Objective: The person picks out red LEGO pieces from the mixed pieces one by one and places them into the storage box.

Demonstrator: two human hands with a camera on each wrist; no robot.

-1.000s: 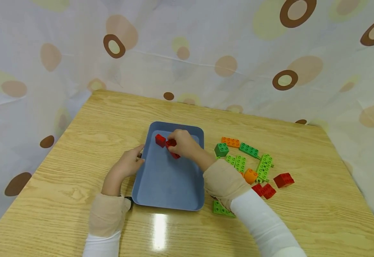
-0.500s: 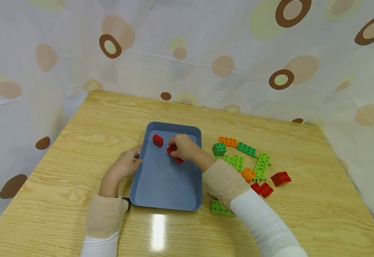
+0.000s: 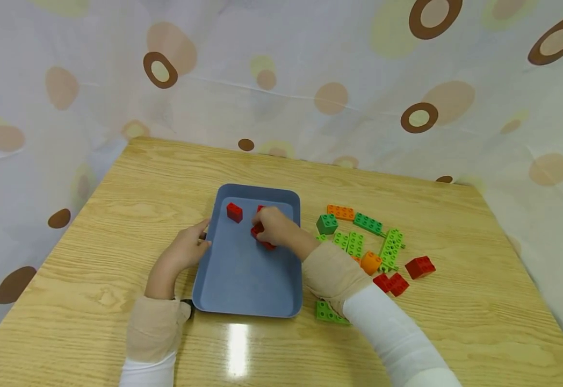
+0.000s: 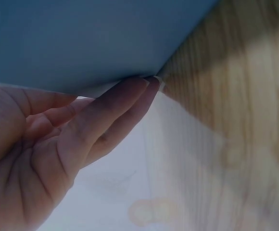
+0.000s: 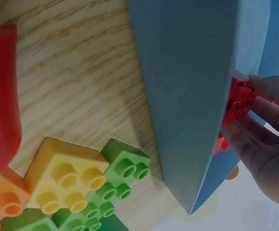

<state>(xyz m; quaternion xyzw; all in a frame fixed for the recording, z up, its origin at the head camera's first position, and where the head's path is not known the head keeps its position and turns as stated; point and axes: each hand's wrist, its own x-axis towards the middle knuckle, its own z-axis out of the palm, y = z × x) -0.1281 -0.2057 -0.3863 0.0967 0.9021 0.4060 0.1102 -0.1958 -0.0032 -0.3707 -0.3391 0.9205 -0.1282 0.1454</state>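
Inside the blue-grey tray (image 3: 252,279), my right hand (image 3: 278,226) pinches a red toy brick (image 3: 268,245) between thumb and fingers. Its studs show in the right wrist view, where the brick (image 5: 239,98) is partly behind the tray wall. Just beyond this hand, another red brick (image 3: 260,208) is mostly hidden. A third red brick (image 3: 235,213) stands to the left of it in the tray. My left hand (image 3: 185,247) is at the tray's left outer side. In the left wrist view, its straight fingers (image 4: 106,108) lie against the tray's side.
To the tray's right lie several loose bricks: orange (image 3: 340,212), dark green (image 3: 368,223), light green (image 3: 355,244), a rounded orange one (image 3: 370,262) and red (image 3: 420,267). A light green brick (image 3: 329,312) is partly under the right forearm. A patterned cloth (image 3: 281,97) hangs behind the wooden table (image 3: 480,322).
My right hand has moved slightly toward me inside the tray with the red brick, and another red brick now shows beyond it. The left hand stays at the tray's side.
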